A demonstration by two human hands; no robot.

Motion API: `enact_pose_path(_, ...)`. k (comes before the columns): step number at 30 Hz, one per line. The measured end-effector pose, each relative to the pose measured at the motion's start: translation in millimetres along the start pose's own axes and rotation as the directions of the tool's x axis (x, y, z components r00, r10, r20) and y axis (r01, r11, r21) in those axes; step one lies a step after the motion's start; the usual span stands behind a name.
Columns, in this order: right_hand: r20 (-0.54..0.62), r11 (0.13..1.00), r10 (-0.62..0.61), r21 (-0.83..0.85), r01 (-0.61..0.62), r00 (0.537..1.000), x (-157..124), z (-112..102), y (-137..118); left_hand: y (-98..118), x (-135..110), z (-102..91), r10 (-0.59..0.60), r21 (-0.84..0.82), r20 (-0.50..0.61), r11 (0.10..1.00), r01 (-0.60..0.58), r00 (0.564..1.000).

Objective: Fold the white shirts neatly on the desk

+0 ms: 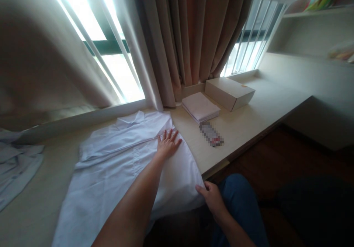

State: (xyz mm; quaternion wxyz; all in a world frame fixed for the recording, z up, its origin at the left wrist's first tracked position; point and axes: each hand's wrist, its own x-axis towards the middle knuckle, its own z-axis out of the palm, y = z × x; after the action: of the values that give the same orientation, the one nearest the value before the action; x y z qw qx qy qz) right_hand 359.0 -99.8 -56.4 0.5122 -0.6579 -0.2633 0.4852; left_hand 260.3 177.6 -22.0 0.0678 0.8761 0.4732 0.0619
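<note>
A white collared shirt (116,158) lies spread on a pale wooden surface (243,125), collar toward the window. My left hand (167,143) rests flat on the shirt near its right side, fingers stretched out and apart. My right hand (211,197) is at the shirt's lower right corner by the surface's edge, fingers curled and pinching the fabric hem.
A small folded white stack (200,107) and a cardboard box (229,92) sit near the brown curtains (193,33). A blurred flat object (211,134) lies beside the shirt. More crumpled pale cloth (16,169) is at far left. White shelves (312,33) stand at right.
</note>
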Motion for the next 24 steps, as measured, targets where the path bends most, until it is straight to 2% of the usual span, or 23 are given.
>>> enact_pose_path(5,0.135,0.991,0.033,0.125,-0.05,0.99,-48.8,-12.9,6.7,-3.1,4.3,3.6,-0.022,0.016,0.005,1.0,0.022,1.0)
enact_pose_path(10,0.204,0.975,0.161,0.118,-0.188,0.966,-86.2,-36.4,-0.2,-5.2,7.4,6.1,-0.016,0.019,0.003,1.0,0.015,1.0)
enact_pose_path(13,0.164,0.986,0.139,0.066,-0.151,0.977,-93.2,-45.2,-12.1,-5.2,7.6,5.6,-0.018,0.017,0.003,1.0,0.018,1.0)
enact_pose_path(17,0.14,0.992,0.12,0.02,-0.124,0.983,-95.0,-44.7,-17.1,-3.9,5.4,3.0,-0.021,0.017,0.013,1.0,0.021,1.0)
enact_pose_path(19,0.142,0.985,0.146,0.067,-0.156,0.979,-94.2,-42.1,-14.9,-2.8,5.4,1.0,-0.028,0.017,0.024,0.999,0.028,0.999)
enact_pose_path(24,0.097,0.925,0.205,0.306,-0.225,0.974,-89.2,-33.8,-18.0,1.5,3.9,-13.5,-0.023,-0.027,0.068,0.999,0.025,0.997)
